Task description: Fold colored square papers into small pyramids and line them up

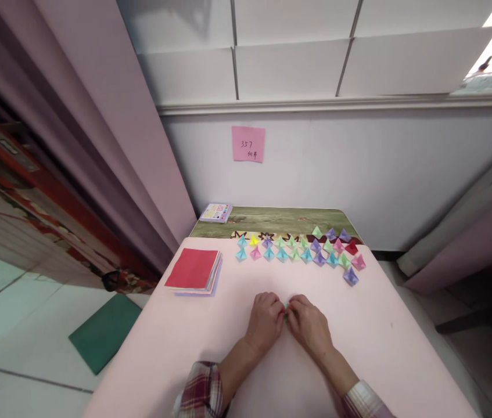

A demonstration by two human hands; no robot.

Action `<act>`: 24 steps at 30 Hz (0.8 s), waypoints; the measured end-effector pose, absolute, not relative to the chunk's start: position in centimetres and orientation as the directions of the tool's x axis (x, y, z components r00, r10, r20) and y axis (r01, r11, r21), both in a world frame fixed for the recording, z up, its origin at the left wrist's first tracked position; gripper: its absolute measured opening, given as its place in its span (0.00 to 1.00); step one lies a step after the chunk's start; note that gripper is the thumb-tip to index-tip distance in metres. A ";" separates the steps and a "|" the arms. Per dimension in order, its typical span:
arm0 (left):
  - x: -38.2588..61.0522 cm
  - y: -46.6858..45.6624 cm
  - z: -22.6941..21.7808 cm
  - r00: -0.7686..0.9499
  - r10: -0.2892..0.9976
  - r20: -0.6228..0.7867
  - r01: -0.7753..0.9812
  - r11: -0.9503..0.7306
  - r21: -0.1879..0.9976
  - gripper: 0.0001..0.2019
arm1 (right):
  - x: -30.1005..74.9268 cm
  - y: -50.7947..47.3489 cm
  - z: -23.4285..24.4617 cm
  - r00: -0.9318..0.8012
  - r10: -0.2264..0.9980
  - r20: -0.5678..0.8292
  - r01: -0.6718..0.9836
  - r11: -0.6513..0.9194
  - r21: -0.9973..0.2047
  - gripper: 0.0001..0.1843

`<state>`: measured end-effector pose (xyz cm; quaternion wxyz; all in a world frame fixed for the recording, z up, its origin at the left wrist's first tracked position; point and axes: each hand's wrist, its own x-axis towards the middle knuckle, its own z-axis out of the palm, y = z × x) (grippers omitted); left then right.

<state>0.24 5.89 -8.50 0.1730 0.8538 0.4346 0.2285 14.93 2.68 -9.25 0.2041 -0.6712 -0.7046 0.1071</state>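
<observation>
My left hand (266, 318) and my right hand (309, 322) meet over the middle of the pink table top (211, 337). Pinched between their fingertips is a small piece of green folded paper (286, 309), mostly hidden by the fingers. Beyond the hands stand rows of small folded paper pieces in several colours, among them a purple one (351, 276) nearest my right hand, a dark red one (352, 248) and a yellow one (254, 240). To the left lies a stack of square paper (193, 269) with a red sheet on top.
A small printed packet (216, 212) lies at the table's far left corner, on a green wood-patterned surface (272, 219). On the wall behind is a pink note (248, 144) with handwriting. A purple curtain (110, 116) hangs at left; a green flat sheet (105, 332) lies on the floor.
</observation>
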 end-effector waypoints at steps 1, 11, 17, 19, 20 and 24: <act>0.2 5.9 -8.5 0.514 0.824 0.240 0.666 -0.559 0.493 0.07 | 15.0 2.6 -9.2 -0.020 0.988 0.150 0.900 0.083 -0.428 0.12; 0.5 5.7 -9.1 0.487 0.836 0.254 0.642 -0.540 0.544 0.10 | 14.9 2.8 -9.0 -0.067 0.988 0.140 0.921 0.115 -0.372 0.08; -0.5 6.0 -8.9 0.462 0.846 0.267 0.596 -0.519 0.612 0.10 | 14.9 3.5 -7.6 -0.235 0.955 0.181 0.927 0.276 -0.254 0.08; -1.3 6.3 -9.1 0.432 0.850 0.301 0.587 -0.518 0.621 0.10 | 15.7 4.3 -7.0 -0.215 0.955 0.206 0.922 0.268 -0.280 0.09; -1.8 6.5 -9.3 0.409 0.854 0.323 0.592 -0.517 0.618 0.11 | 16.4 4.9 -6.8 -0.176 0.961 0.213 0.921 0.237 -0.308 0.10; -3.2 7.1 -10.4 0.334 0.848 0.411 0.632 -0.525 0.570 0.16 | 19.6 8.4 -6.1 0.018 0.991 0.134 0.910 0.039 -0.413 0.12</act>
